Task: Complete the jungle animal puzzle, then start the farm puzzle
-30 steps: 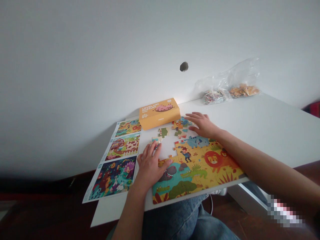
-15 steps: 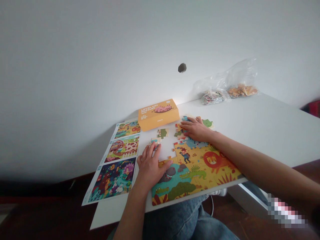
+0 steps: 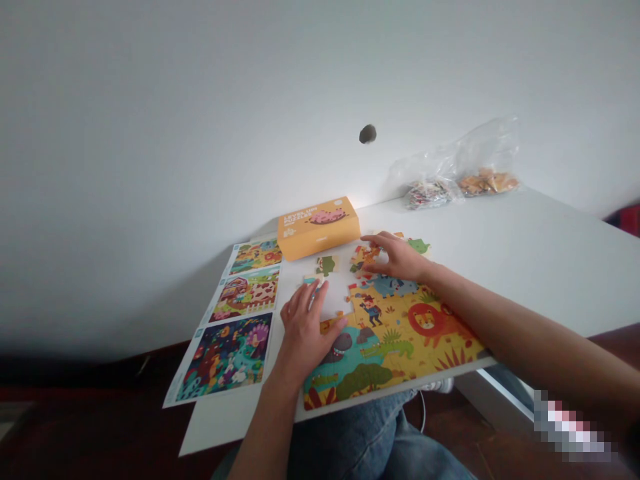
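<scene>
A partly built animal jigsaw puzzle [image 3: 400, 333] with a lion and a hippo lies on the white table [image 3: 525, 247]. My left hand [image 3: 305, 327] rests flat on the puzzle's left edge, fingers stretched toward a small loose piece [image 3: 311, 281]. My right hand [image 3: 397, 257] lies over a cluster of loose pieces [image 3: 364, 257] at the puzzle's far edge, fingers curled on them. Another loose piece [image 3: 326, 265] sits between the hands, and a green piece [image 3: 419, 246] shows behind the right hand.
An orange puzzle box [image 3: 319, 227] stands behind the puzzle. A sheet of three reference pictures [image 3: 235, 313] lies to the left, overhanging the table edge. Two clear bags of pieces [image 3: 460, 173] lean against the wall at the back right. My knees in jeans [image 3: 370, 440] are under the table.
My right hand slid left over the loose pieces and uncovered a green piece behind it. My left hand stretched its fingers slightly forward.
</scene>
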The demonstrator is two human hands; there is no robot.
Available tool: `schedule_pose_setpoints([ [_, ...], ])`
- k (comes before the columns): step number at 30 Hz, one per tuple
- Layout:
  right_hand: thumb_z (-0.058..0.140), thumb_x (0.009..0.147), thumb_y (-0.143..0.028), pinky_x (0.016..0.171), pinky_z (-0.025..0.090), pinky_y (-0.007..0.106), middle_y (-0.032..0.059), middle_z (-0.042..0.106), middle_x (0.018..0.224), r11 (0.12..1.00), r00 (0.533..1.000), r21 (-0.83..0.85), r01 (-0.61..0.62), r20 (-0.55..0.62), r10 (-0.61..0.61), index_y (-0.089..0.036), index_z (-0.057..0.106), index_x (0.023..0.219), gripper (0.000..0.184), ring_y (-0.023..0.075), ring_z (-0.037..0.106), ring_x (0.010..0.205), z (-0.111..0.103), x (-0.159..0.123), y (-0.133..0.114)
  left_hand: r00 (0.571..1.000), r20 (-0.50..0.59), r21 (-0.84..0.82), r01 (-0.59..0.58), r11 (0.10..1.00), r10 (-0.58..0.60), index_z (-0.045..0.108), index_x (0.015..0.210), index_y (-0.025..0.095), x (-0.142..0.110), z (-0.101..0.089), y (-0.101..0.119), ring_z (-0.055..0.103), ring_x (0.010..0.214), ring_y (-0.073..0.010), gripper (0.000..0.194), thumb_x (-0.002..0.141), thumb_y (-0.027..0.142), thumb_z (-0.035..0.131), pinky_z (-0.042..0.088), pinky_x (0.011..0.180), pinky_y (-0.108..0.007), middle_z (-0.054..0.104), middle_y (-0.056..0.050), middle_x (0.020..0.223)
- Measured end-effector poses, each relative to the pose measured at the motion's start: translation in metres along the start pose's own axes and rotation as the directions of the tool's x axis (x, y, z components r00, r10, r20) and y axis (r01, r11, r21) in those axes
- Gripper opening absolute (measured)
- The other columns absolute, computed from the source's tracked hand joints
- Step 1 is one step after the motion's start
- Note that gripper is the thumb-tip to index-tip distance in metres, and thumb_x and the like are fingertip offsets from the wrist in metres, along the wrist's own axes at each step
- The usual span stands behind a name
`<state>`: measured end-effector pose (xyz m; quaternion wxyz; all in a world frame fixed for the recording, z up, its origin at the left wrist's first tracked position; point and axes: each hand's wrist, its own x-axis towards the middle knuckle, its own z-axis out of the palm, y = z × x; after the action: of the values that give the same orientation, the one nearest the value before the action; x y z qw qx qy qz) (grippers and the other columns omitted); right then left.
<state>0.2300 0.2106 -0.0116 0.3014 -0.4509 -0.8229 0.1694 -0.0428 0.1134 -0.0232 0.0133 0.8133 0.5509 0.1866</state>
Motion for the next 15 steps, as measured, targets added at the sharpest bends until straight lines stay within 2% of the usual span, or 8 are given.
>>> schedule_pose_setpoints([
  [4, 0.076, 0.076, -0.052, 0.086, 0.051, 0.036, 0.0102, 0.058, 0.110, 0.964, 0.983, 0.224, 0.147, 0.073, -0.167, -0.020, 0.055, 0.134, 0.070, 0.0218, 0.060, 0.093, 0.005, -0.007, -0.025, 0.976, 0.060, -0.139, -0.199, 0.970, 0.209, 0.028, 0.154, 0.025, -0.002, -0.006, 0.012, 0.027, 0.146, -0.0259, 0.063, 0.096, 0.038, 0.050, 0.027, 0.118, -0.046, 0.049, -0.005, 0.148],
  [7, 0.079, 0.073, -0.050, 0.086, 0.051, 0.036, 0.0103, 0.059, 0.108, 0.928, 0.956, 0.298, 0.221, 0.122, -0.267, -0.018, 0.060, 0.127, 0.065, 0.0222, 0.060, 0.094, 0.012, -0.009, -0.036, 0.963, 0.069, -0.171, -0.246, 0.954, 0.261, 0.039, 0.149, 0.023, -0.001, -0.006, 0.016, 0.026, 0.146, -0.0271, 0.058, 0.095, 0.039, 0.053, 0.028, 0.118, -0.048, 0.053, -0.005, 0.145],
  [9, 0.080, 0.073, -0.047, 0.087, 0.050, 0.036, 0.0108, 0.060, 0.108, 0.915, 0.940, 0.317, 0.249, 0.146, -0.307, -0.017, 0.064, 0.121, 0.058, 0.0227, 0.060, 0.096, 0.013, -0.009, -0.039, 0.977, 0.010, -0.178, -0.210, 0.961, 0.215, 0.050, 0.142, 0.023, 0.001, -0.005, 0.014, 0.034, 0.143, -0.0270, 0.051, 0.094, 0.040, 0.056, 0.033, 0.116, -0.046, 0.057, -0.006, 0.140],
  [12, 0.069, 0.085, -0.031, 0.088, 0.050, 0.034, 0.0100, 0.064, 0.108, 0.892, 0.904, 0.346, 0.290, 0.206, -0.374, -0.018, 0.067, 0.116, 0.034, 0.0206, 0.061, 0.097, 0.010, -0.010, -0.039, 0.991, -0.120, -0.217, -0.083, 0.973, 0.058, 0.067, 0.119, 0.025, 0.004, -0.003, 0.008, 0.053, 0.126, -0.0247, 0.031, 0.093, 0.037, 0.057, 0.043, 0.108, -0.043, 0.067, -0.006, 0.123],
  [15, 0.059, 0.089, -0.017, 0.085, 0.050, 0.031, 0.0085, 0.068, 0.105, 0.876, 0.882, 0.368, 0.312, 0.230, -0.411, -0.019, 0.068, 0.114, 0.028, 0.0181, 0.063, 0.094, 0.008, -0.011, -0.036, 0.984, -0.165, -0.285, 0.022, 0.958, -0.072, 0.072, 0.096, 0.023, 0.007, -0.002, 0.002, 0.063, 0.105, -0.0219, 0.020, 0.093, 0.033, 0.055, 0.050, 0.095, -0.037, 0.071, -0.005, 0.101],
])
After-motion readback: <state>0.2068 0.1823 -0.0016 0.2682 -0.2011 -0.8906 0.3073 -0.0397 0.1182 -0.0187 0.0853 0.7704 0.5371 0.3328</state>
